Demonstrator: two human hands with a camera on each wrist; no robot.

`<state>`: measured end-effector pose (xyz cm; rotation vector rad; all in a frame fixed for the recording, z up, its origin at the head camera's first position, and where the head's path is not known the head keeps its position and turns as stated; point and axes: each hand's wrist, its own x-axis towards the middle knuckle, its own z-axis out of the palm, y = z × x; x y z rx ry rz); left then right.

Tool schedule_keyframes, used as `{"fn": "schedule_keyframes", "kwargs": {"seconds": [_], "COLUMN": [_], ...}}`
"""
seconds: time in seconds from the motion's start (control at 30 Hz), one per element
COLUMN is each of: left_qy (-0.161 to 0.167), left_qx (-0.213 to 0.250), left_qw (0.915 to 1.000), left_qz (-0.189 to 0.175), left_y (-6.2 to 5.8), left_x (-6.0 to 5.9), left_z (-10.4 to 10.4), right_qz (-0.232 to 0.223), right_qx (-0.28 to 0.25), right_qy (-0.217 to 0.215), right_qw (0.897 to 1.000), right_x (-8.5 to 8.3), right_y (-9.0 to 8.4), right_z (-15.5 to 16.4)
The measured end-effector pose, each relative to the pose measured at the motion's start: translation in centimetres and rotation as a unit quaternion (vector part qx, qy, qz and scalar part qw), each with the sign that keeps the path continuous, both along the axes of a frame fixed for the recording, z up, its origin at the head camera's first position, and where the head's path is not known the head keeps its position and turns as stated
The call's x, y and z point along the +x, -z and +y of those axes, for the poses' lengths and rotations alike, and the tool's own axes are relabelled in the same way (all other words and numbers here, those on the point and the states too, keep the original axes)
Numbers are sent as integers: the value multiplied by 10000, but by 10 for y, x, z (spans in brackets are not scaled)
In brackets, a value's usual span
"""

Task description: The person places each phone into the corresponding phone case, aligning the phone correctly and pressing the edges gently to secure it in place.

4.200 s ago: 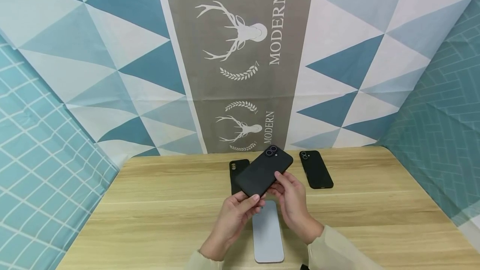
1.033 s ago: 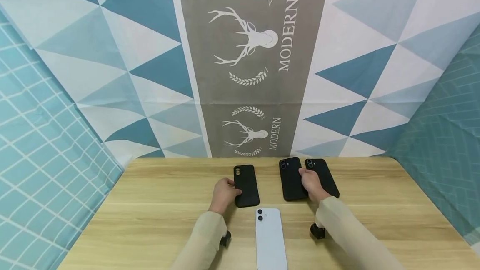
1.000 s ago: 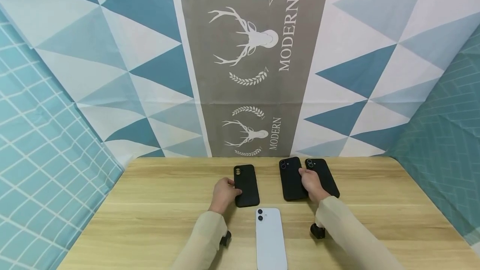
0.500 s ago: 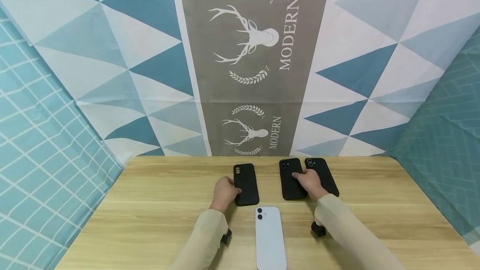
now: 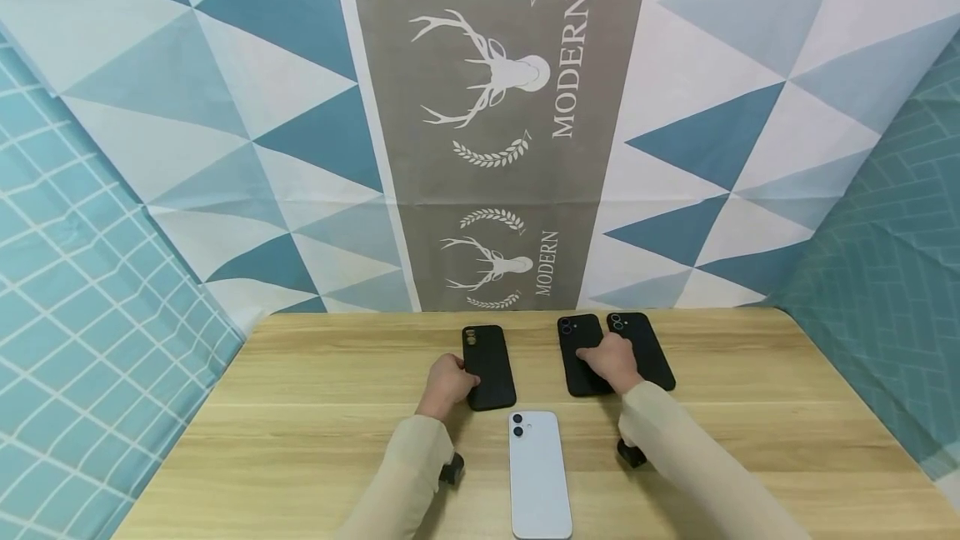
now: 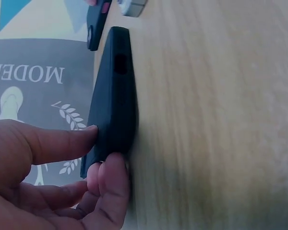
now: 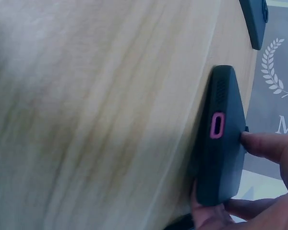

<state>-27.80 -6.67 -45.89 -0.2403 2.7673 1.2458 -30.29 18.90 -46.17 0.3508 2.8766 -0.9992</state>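
Note:
Lying flat at the back of the wooden table (image 5: pixel 300 407) is a black phone case (image 5: pixel 489 365). My left hand (image 5: pixel 468 380) pinches its near left corner. In the left wrist view, a finger (image 6: pixel 62 141) lies on top of the case (image 6: pixel 114 105) and the thumb (image 6: pixel 113 184) presses its edge. My right hand (image 5: pixel 592 354) rests over a black-cased phone (image 5: pixel 579 338) and grips its near end. In the right wrist view that phone (image 7: pixel 223 134) shows a pink port. A second black-cased phone (image 5: pixel 643 348) lies just to its right.
A light blue phone (image 5: pixel 538 473) lies face down near the front edge, between my forearms. A patterned cloth backdrop (image 5: pixel 495 107) rises right behind the table. Bare wood stretches to the far left and far right.
4.2 s ago both hands held a black-cased phone in the air; it now lies on the table. Over the last second my right hand slid left onto it. The left hand stayed.

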Motion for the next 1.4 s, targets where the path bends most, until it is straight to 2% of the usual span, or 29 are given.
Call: {"fn": "schedule_keyframes", "kwargs": {"seconds": [0.3,0.53,0.77,0.9,1.1,1.4], "left_qy": [160,239,130,56,-2,-15], "left_qx": [377,819,992,1042,1381,1806], "left_qw": [9989,9961,9946,9944,9904,9830], "left_qz": [-219,-223,-264,-161,-113,-336], "left_y": [0,6,7,7,12,13], "left_x": [-2,-6,-9,-10,-13,-10], "left_z": [-3,-7,-10,-9,-11,-13], "right_qz": [-331,-400,-389,-370,-402,-459], "right_qx": [191,238,116,181,291,294], "right_qy": [-42,-119,-37,-32,-71,-28], "right_qw": [9993,9988,9992,9991,9987,9985], "right_x": [2,2,2,1,-3,-4], "right_y": [-9,-12,-11,-10,-8,-9], "right_z": [-4,-7,-7,-6,-6,-7]}}
